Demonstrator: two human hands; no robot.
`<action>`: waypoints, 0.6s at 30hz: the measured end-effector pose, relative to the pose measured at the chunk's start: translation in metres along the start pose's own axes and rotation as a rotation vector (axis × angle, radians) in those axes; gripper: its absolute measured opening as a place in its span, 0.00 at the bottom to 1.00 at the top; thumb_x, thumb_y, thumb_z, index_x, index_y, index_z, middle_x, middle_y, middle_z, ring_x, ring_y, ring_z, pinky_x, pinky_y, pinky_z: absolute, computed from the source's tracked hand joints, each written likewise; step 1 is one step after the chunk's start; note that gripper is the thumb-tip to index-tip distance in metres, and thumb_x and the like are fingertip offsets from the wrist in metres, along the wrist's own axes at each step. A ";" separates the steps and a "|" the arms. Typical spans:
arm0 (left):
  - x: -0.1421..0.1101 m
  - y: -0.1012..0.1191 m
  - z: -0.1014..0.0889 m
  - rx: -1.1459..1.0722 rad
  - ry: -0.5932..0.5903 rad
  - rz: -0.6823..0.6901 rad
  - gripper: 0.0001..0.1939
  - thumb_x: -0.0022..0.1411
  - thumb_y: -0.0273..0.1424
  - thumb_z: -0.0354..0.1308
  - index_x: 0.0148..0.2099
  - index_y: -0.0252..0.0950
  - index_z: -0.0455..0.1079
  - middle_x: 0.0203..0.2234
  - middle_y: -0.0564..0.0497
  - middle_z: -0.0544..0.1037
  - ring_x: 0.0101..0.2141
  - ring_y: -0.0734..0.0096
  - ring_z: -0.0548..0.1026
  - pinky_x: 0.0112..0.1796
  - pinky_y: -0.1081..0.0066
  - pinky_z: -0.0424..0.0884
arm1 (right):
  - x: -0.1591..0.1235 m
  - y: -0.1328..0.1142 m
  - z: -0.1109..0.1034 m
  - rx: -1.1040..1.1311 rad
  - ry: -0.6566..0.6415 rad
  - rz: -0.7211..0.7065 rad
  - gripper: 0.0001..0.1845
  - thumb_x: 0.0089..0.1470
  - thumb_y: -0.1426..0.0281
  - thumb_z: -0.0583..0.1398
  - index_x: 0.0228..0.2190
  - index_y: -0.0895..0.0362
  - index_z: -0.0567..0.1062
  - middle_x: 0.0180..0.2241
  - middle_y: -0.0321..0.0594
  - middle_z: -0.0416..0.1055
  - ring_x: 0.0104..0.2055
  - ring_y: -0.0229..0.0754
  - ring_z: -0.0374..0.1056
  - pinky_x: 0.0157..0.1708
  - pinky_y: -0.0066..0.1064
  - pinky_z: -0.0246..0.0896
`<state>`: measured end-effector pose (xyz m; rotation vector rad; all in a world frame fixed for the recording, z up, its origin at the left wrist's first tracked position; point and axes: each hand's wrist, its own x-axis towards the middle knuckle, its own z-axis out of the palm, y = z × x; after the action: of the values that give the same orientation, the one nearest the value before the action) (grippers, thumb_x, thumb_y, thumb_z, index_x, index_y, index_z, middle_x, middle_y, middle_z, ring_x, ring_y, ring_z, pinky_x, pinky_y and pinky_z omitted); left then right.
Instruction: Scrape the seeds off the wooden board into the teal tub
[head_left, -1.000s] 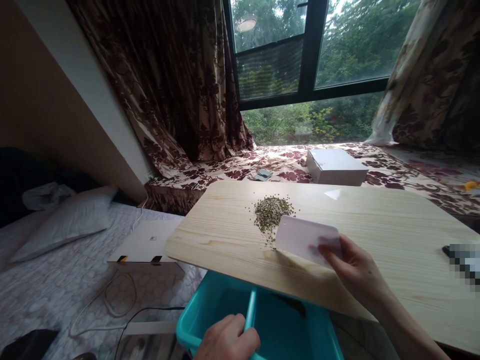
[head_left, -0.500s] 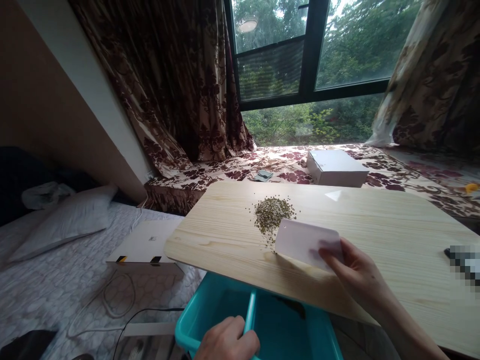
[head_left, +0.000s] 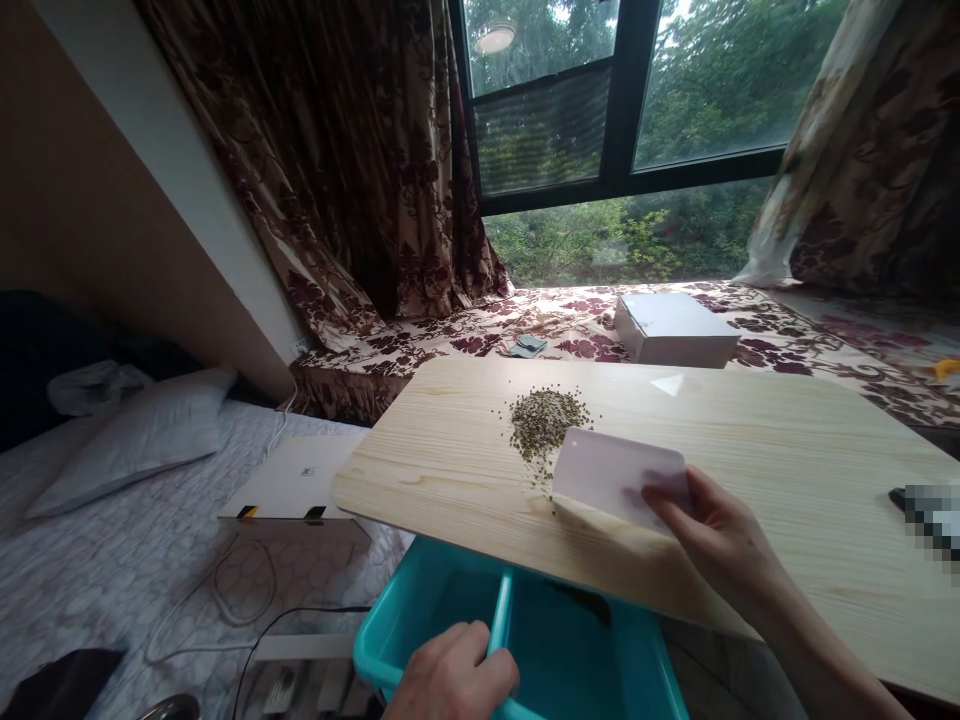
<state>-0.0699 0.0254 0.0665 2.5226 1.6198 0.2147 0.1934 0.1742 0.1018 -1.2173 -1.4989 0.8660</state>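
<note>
My right hand [head_left: 724,535] pinches one end of a translucent pale plastic scraper [head_left: 611,475] between thumb and fingers. The scraper is tilted over the wooden tabletop [head_left: 435,450], its far end beside a pile of small greenish beans [head_left: 546,418]. A few beans lie scattered around the pile. Below the table's near edge is a teal plastic bin [head_left: 367,650] split by a divider [head_left: 502,605]. My left hand [head_left: 454,675] is closed on that divider at its near end. Something dark lies in the bin's right compartment, partly hidden by the tabletop.
A white box [head_left: 675,330] and a folded grey-green cloth [head_left: 526,346] lie on the flowered window seat. Left of the table, another white box [head_left: 300,480] rests on the bed among cables. A dark, blurred-out object [head_left: 934,520] is at the table's right.
The view has shifted slightly. The scraper looks a little more tilted in my right hand, still beside the beans. My left hand stays on the divider; the pile looks unchanged.
</note>
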 end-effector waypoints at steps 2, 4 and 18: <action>-0.001 -0.002 0.001 -0.009 0.007 0.005 0.13 0.53 0.27 0.68 0.33 0.40 0.64 0.26 0.58 0.66 0.27 0.73 0.69 0.27 0.70 0.54 | 0.001 0.005 0.001 -0.005 -0.008 -0.012 0.08 0.45 0.64 0.63 0.30 0.53 0.77 0.26 0.39 0.79 0.31 0.48 0.76 0.29 0.33 0.71; -0.002 -0.003 0.001 -0.018 0.014 0.005 0.13 0.54 0.26 0.67 0.33 0.40 0.64 0.26 0.58 0.66 0.27 0.73 0.69 0.27 0.71 0.54 | 0.002 0.011 0.001 -0.003 -0.026 -0.018 0.09 0.46 0.64 0.62 0.31 0.54 0.77 0.26 0.38 0.79 0.31 0.48 0.75 0.29 0.33 0.71; -0.003 -0.005 -0.007 0.006 -0.011 -0.027 0.16 0.55 0.42 0.68 0.33 0.40 0.65 0.28 0.56 0.69 0.30 0.69 0.71 0.29 0.72 0.60 | -0.007 0.018 0.006 0.029 -0.097 -0.004 0.12 0.48 0.60 0.63 0.32 0.54 0.78 0.29 0.41 0.79 0.32 0.48 0.75 0.31 0.33 0.70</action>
<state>-0.0770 0.0249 0.0726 2.5002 1.6511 0.1935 0.1926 0.1722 0.0815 -1.1649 -1.5604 0.9529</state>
